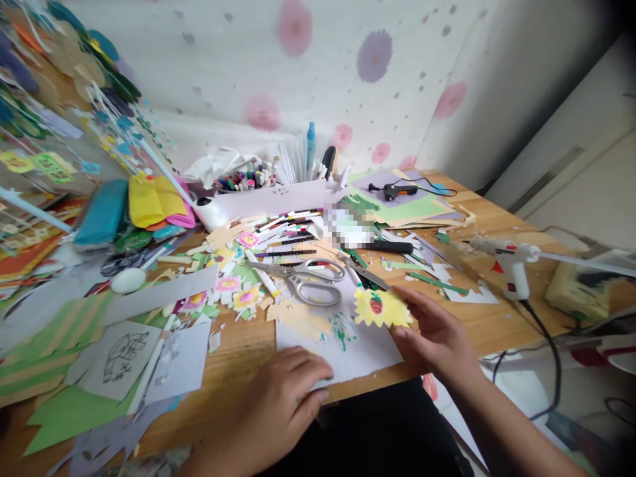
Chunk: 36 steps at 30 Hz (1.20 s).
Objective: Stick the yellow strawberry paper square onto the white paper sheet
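Note:
In my right hand (pixel 432 331) is a small yellow paper cutout (pixel 365 310) with zigzag edges and a red strawberry drawn on it, pinched at its right side between thumb and fingers. It is held above a white sheet of paper (pixel 368 354) smeared with green paint. My left hand (pixel 293 391) lies at the sheet's near left edge, fingers curled on top and thumb at the edge. Grey-handled scissors (pixel 318 281) rest behind the sheet, blades pointing left. A craft knife (pixel 370 275) lies just beyond the cutout.
Paper scraps and pink-and-yellow flower cutouts (pixel 247 297) cover the table's middle. Markers fill a box (pixel 278 195) at the back. A white glue gun (pixel 514 265) stands at right, its cable hanging down; a black one (pixel 400 191) lies behind. Drawings (pixel 116 358) lie left.

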{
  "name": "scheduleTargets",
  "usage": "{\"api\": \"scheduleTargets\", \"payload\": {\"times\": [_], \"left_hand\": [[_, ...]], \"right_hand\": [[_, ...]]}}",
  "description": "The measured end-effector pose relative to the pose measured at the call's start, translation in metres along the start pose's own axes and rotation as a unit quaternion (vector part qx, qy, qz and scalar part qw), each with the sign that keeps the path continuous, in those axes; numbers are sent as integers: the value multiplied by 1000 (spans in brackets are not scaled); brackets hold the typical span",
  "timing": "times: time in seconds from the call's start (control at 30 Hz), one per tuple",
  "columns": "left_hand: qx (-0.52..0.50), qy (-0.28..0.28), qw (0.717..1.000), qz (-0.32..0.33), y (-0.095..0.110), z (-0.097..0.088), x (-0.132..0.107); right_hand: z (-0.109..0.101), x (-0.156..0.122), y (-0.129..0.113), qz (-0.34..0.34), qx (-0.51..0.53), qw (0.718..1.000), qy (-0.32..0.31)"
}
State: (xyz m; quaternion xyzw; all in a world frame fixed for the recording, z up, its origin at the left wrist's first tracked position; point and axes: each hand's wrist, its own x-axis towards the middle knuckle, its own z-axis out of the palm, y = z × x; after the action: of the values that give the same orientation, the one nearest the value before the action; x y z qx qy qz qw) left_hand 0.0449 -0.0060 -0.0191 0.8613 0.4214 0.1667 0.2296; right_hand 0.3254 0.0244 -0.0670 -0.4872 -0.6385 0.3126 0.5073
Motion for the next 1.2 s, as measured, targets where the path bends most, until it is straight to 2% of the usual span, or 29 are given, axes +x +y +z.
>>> {"api": "scheduleTargets", "payload": {"times": [0.13, 0.27, 0.3, 0.43, 0.53, 0.63, 0.77, 0.83, 0.87, 0.93, 1.0, 1.03, 1.13, 1.2], "left_hand": [[75, 98, 992, -5, -18, -1, 10], [39, 202, 978, -21, -25, -4, 7], [22, 208, 978, -29, -22, -3, 4], [-18, 158, 986, -47, -6, 8, -2], [-5, 183, 982, -55, -1, 12, -3], [6, 194, 979, -67, -7, 7, -7], [50, 182, 977, -97, -23, -5, -24], [68, 181, 975, -110, -29, -8, -32], [75, 181, 974, -113, -31, -8, -35], [89, 178, 973, -115, -31, -7, -37], [98, 170, 974, -115, -29, -3, -36], [100, 164, 975, -115, -27, -1, -35], [105, 143, 978, -107, -25, 5, -30], [114, 134, 980, -94, -27, 7, -29]], "right_hand": [[7, -3, 0, 14, 17, 1000, -20], [12, -2, -12, -23, -8, 998, -59], [14, -2, -17, -41, -14, 996, -75], [30, 0, -35, -116, -22, 984, -132], [41, 1, -43, -129, 2, 978, -165], [47, 0, -46, -93, 49, 970, -218], [48, 3, -44, 45, 144, 950, -274], [46, 9, -42, 89, 113, 955, -260], [45, 13, -40, 82, 69, 967, -233], [40, 22, -37, 26, -45, 989, -137], [33, 29, -34, -35, -131, 990, -46], [30, 30, -33, -44, -143, 988, -24], [22, 27, -32, -13, -112, 993, -31], [20, 21, -33, -20, -125, 992, -30]]}}
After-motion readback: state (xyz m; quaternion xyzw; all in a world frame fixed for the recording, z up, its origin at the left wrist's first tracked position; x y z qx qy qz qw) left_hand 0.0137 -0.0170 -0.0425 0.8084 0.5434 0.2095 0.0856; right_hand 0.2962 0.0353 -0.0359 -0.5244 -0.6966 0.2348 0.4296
